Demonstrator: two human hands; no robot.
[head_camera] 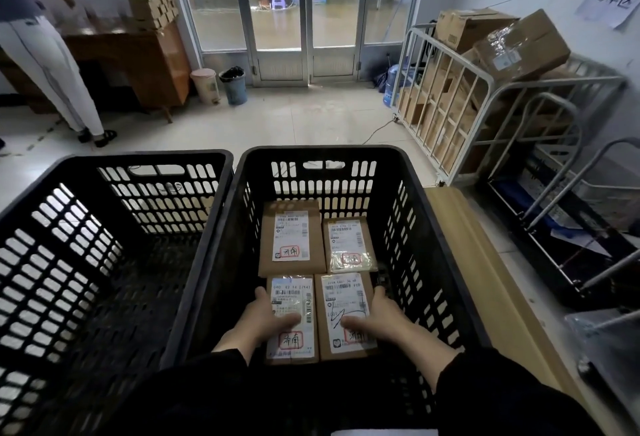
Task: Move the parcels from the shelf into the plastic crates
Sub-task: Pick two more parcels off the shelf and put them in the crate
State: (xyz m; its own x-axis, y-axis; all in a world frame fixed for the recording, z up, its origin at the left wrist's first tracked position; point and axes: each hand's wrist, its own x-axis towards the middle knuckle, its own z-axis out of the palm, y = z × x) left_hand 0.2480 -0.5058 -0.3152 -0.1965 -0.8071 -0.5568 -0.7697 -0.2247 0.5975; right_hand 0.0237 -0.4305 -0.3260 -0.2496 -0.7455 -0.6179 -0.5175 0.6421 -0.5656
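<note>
Four flat brown parcels are in the right crate (325,151), in the lower middle of the frame, laid out two by two. The left crate (138,158) beside it shows only its bare slotted walls and floor. I judge the task to be at an early stage, with one crate barely started and the other untouched. I can't pick out the shelf here, so I can't tell how many parcels remain.

My left hand (266,317) grips the lower-left parcel (292,297), thumb across its label and fingers curled over its outer edge. My right hand (372,321) grips the lower-right parcel (343,300) the same way from the other side. The two parcels touch along their inner edges. I can't tell whether they already rest on the crate floor or hang just above it.

The upper-left parcel (291,238) and upper-right parcel (348,245) lie just beyond them, toward the crate's far wall.

All four lie flat with labels up. Their long axes run up and down the frame, from the crate's near wall to its far wall. The red-stamped end of each label points toward the bottom edge, so the print reads upright to me.
</note>
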